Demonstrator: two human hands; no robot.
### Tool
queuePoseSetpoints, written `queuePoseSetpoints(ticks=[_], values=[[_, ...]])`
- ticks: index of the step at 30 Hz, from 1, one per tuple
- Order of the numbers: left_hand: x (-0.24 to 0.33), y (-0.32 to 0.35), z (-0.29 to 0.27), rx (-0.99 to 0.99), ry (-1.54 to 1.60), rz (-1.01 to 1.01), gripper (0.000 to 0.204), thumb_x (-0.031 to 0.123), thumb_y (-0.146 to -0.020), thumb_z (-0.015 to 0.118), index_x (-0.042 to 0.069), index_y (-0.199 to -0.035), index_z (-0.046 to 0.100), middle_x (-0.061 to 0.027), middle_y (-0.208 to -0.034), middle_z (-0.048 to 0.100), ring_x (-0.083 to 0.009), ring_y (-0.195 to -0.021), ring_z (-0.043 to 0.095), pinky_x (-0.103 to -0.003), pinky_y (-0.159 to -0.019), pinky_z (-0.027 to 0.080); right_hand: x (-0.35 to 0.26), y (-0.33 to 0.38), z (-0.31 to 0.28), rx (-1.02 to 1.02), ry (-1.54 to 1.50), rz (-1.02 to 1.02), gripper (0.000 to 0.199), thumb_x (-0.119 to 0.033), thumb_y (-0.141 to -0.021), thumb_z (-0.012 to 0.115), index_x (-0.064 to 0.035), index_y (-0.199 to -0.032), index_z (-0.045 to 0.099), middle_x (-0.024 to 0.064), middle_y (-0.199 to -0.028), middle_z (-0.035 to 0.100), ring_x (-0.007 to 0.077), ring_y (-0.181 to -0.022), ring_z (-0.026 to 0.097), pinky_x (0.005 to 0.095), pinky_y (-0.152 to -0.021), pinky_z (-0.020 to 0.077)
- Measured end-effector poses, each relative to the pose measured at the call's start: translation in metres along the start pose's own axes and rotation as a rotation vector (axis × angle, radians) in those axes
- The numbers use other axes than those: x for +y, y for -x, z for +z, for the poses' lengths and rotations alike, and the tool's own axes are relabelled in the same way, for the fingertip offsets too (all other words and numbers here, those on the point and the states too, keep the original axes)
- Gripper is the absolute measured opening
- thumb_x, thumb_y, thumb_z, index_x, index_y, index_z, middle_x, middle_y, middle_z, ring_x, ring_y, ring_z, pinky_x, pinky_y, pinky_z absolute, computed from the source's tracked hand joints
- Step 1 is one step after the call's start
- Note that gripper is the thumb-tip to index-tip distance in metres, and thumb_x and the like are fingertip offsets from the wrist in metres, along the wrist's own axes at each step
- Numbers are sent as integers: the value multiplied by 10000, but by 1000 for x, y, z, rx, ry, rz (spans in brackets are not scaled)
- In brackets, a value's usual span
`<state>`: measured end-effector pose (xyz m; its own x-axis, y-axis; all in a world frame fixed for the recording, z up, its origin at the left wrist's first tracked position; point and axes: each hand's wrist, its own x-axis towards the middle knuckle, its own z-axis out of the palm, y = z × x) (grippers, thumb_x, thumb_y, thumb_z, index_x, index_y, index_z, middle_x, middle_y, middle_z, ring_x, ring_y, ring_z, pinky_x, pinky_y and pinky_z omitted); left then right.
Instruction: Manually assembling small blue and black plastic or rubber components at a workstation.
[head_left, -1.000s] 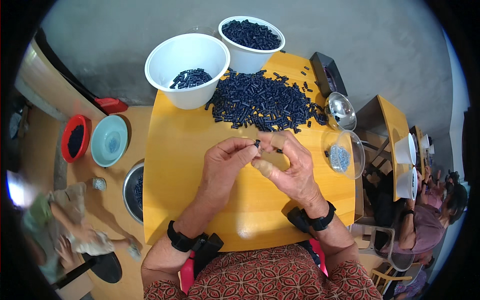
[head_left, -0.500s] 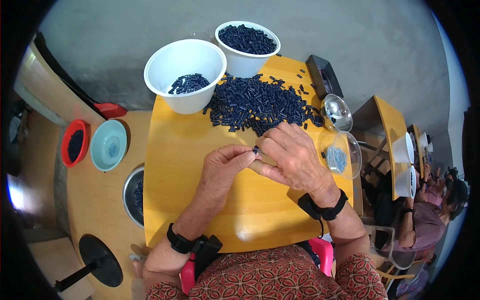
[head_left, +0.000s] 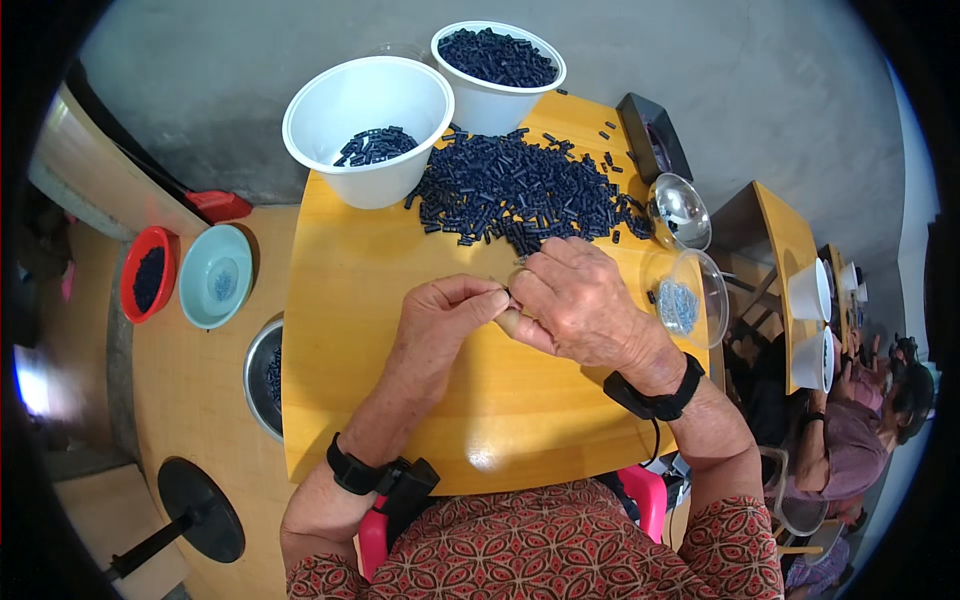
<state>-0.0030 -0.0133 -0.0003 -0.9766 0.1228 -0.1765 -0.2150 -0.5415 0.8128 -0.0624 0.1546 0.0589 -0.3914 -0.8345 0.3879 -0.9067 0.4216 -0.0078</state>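
Over the middle of the yellow table [head_left: 360, 300], my two hands meet at the fingertips. My left hand [head_left: 440, 325] pinches a small black plastic piece [head_left: 508, 297] between thumb and forefinger. My right hand [head_left: 585, 305] is closed at the same piece from the other side; its curled fingers hide most of it, and I cannot make out anything else in them. Just beyond the hands spreads a pile of short black plastic pieces [head_left: 520, 190]. Right of my right hand, a clear plastic bowl [head_left: 716, 300] holds small transparent bits.
Two white buckets [head_left: 375, 190] with black pieces stand at the back. A metal bowl [head_left: 692, 215] and black tray [head_left: 640, 130] sit at the back right. Red [head_left: 160, 238] and teal basins [head_left: 195, 295] and a steel basin [head_left: 255, 385] lie left. Another person [head_left: 850, 440] sits far right.
Both hands stay together at the piece, which now shows less between the fingertips. The right fingers have closed in slightly. The whole view has shifted a little.
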Motion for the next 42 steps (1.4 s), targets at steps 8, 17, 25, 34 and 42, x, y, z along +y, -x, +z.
queuePoseSetpoints(ticks=[8, 17, 25, 34, 42], values=[[1, -1, 1, 37, -111, -27, 126, 91, -863, 665, -1, -947, 686, -19, -872, 669, -82, -814, 579, -230, -754, 449, -7, 4, 7, 57, -24, 44, 179, -174, -696, 699, -77, -688, 549, 51, -653, 486, 226, -669, 532, 354, -612, 463], [82, 47, -23, 340, -218, 184, 152, 128, -862, 677, 6, -951, 691, -28, -865, 689, -70, -822, 607, -204, -760, 450, -49, 31, -66, -241, -825, 524, 346, -147, -706, 800, 15, -984, 671, 128, -842, 674, 260, -790, 664, 310, -693, 502], [80, 123, -187, 832, -373, 331, 185, 137, -864, 682, 14, -1002, 684, -71, -865, 707, -106, -857, 637, -222, -789, 456, -84, 129, -91, -873, -1230, 460, 268, -203, -851, 709, -44, -1062, 672, 122, -973, 688, 255, -948, 654, 346, -796, 511], [40, 137, -245, 948, -615, 69, 322, 138, -895, 652, -28, -1169, 629, -89, -1099, 661, -148, -1031, 598, -266, -912, 453, -102, 226, -90, -887, -714, 766, 151, -75, -843, 614, -25, -977, 661, 187, -869, 645, 327, -884, 634, 387, -780, 510], [71, 91, -157, 602, -652, 289, 220, 91, -900, 643, -1, -1099, 663, -77, -1058, 670, -161, -1017, 607, -281, -936, 440, -109, 375, 51, -732, 117, 284, 412, -86, -805, 566, 43, -1191, 501, 229, -1111, 582, 375, -1030, 571, 421, -902, 464]])
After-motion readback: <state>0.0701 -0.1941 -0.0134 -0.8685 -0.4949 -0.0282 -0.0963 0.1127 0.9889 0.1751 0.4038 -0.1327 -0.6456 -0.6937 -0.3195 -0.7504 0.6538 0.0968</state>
